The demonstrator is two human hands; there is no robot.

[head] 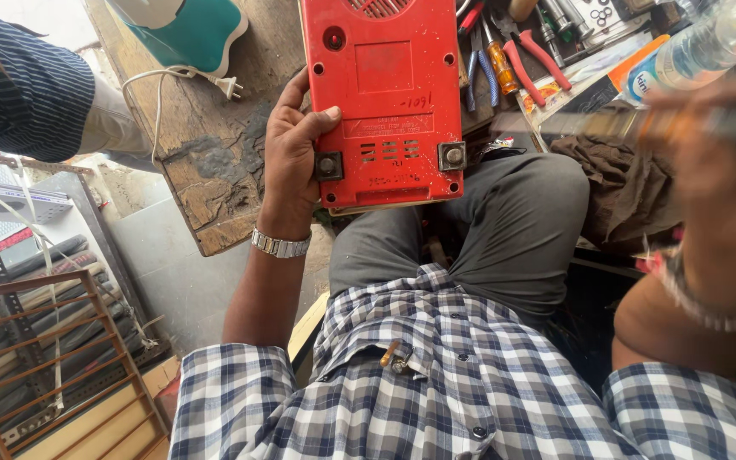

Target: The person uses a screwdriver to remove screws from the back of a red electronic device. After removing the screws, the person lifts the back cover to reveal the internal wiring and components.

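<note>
A red plastic appliance (385, 94) lies bottom-up on a worn wooden bench (215, 162), its near edge over my knee. My left hand (291, 149) grips its left edge, thumb on the red base near a black rubber foot (329, 165). My right hand (717, 170) is raised at the right, heavily blurred, closed around a long thin tool (606, 123) that may be a screwdriver with an orange handle. The tool's tip points left toward the appliance and stays apart from it.
Pliers and screwdrivers (504, 60) lie in a heap behind the appliance. A clear plastic bottle (700, 43) sits at top right. A teal and white appliance (189, 30) with a white plug (227, 85) rests at top left. Another person's striped sleeve (19, 77) is at far left, and a metal rack (36, 341) stands below.
</note>
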